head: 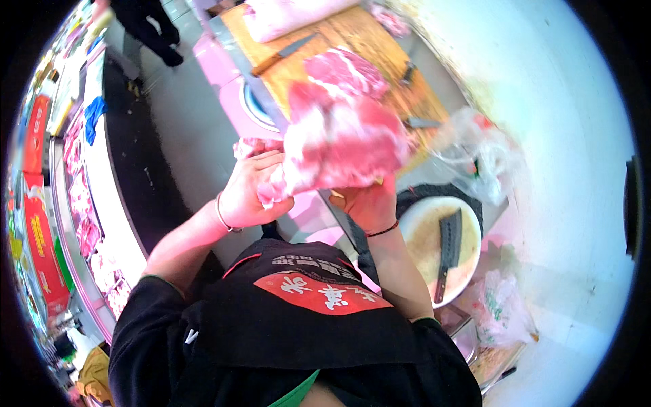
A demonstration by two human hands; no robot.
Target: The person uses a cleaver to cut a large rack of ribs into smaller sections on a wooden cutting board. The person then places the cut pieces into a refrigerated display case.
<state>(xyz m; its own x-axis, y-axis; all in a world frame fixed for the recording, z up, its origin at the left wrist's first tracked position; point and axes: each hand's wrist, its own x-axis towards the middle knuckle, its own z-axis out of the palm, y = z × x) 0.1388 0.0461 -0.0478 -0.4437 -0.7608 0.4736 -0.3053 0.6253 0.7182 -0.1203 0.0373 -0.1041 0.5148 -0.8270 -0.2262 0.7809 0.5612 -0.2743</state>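
Observation:
Both my hands hold a large slab of raw meat (341,142) up in front of me. My left hand (254,196) grips its left edge, fingers over a flap. My right hand (368,201) supports the near edge from below; part of that hand is hidden by the meat. Beyond the slab lies a wooden cutting board (346,30) with another cut of raw meat (346,71), a knife with a wooden handle (277,57) and a large pale piece of meat (295,15). A second blade (423,122) shows at the board's right side.
A cleaver (449,254) rests on a round chopping block (419,229) to the right. Clear plastic bags (475,152) lie near the wall. At left runs a display counter (114,178) with meat in trays (81,196). A person in dark trousers (147,25) stands at the upper left.

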